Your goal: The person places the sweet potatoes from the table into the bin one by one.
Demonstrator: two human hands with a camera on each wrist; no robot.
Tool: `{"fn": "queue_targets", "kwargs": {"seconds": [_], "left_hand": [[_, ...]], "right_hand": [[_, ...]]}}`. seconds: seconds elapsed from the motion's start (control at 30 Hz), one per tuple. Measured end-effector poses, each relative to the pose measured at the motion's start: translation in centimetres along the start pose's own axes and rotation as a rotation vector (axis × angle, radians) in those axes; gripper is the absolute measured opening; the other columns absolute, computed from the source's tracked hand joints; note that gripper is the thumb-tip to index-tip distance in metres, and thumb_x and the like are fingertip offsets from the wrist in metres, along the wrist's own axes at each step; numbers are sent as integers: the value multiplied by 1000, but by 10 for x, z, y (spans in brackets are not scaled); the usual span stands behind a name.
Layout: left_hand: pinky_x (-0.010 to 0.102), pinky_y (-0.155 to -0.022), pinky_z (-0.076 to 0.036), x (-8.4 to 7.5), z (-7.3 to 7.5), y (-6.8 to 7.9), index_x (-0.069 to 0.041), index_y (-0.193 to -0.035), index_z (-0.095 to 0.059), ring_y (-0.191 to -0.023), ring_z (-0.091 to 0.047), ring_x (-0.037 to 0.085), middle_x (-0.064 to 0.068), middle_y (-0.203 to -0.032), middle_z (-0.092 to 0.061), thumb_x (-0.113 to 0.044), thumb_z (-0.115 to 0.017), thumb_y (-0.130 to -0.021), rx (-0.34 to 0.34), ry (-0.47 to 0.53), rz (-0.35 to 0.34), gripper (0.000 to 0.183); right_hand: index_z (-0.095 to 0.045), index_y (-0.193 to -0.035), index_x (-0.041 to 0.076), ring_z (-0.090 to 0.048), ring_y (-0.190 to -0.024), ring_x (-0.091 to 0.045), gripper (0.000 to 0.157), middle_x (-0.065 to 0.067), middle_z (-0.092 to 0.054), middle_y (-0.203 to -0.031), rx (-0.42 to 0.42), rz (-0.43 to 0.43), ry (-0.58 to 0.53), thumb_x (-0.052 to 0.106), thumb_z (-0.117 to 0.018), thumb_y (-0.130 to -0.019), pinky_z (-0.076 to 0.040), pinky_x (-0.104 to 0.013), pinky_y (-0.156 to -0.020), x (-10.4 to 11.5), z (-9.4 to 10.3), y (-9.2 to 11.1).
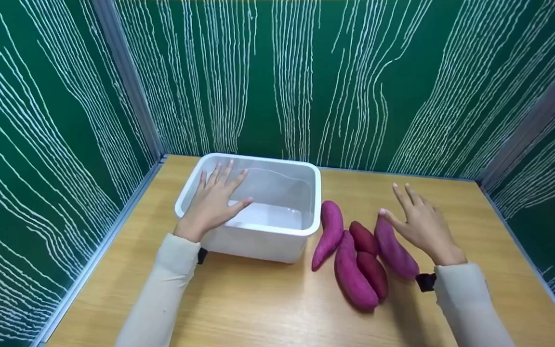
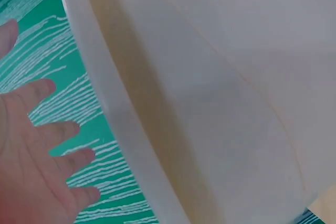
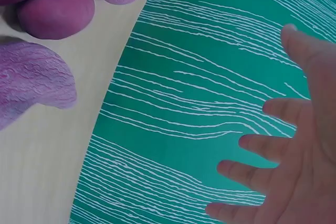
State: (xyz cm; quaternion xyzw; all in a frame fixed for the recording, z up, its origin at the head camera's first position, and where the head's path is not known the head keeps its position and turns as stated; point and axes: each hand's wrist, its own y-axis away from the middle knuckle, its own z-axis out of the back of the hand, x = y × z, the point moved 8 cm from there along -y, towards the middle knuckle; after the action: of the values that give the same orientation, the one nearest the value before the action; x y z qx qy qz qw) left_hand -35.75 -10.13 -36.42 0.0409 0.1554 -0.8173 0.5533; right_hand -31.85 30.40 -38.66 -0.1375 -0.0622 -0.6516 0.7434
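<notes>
My left hand is spread flat above the left side of a white plastic bin, holding nothing. The left wrist view shows the palm with fingers apart beside the bin's wall. Over the right part of the table my right hand is held up, fingers extended and grasping nothing. Nearest to it lies a purple sweet potato, partly behind the thumb. Two darker red ones and a long purple one lie together, and a curved one rests close to the bin.
A wooden table carries everything. Green panels with white wavy lines stand around its back and sides, joined by grey metal posts. No sweet potato shows inside the visible part of the bin.
</notes>
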Motion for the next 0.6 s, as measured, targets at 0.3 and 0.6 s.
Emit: {"fn": "queue_targets", "kwargs": {"seconds": [0.3,0.6], "left_hand": [[54,-118,-10,14,8,14,-27,-151,-31,-147,-22,30,5,-159,-26,-59,-45,-93,-11,62,-31,68],[55,-115,-19,28,10,32,-22,-144,-46,-142,-32,32,6,-152,-40,-48,-60,-90,-11,149,-99,62]], "right_hand": [[-26,-152,8,-30,-132,-55,80,-31,-29,-150,-33,-9,-95,60,-44,-94,-25,-71,-101,-12,-7,6],[-30,-150,6,-26,-135,-54,81,-30,-29,-150,48,-71,-192,62,-44,-93,-24,-70,-102,-30,-26,14]]}}
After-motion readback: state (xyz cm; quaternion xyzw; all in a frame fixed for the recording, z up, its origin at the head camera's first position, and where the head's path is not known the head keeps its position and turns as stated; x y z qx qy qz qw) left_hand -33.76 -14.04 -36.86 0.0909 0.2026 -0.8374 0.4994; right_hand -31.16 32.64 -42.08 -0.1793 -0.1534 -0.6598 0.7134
